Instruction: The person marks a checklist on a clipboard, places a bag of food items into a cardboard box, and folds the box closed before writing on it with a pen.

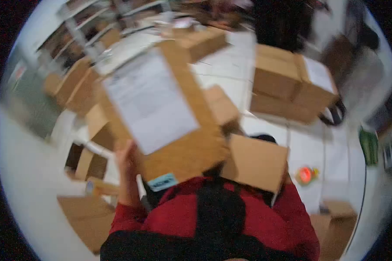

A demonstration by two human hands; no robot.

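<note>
A large cardboard box (191, 152) with a white paper sheet (152, 102) on its face is tilted in front of my body. A pale teal sticker (163, 182) marks its near edge. My left hand (126, 158) holds this box by its left side; motion blurs the fingers. To its right, against my body, is a smaller plain cardboard box (258, 162). My right hand (286, 176) is at this one's right edge, with most of the hand hidden behind it.
Taped cardboard boxes (276, 69) are stacked on the white tile floor (307, 143) ahead right. More boxes (80, 85) line the left, near metal shelving (89, 32). A glowing orange-red object (306, 175) lies at right. A person in dark clothes (276, 21) stands beyond the stack.
</note>
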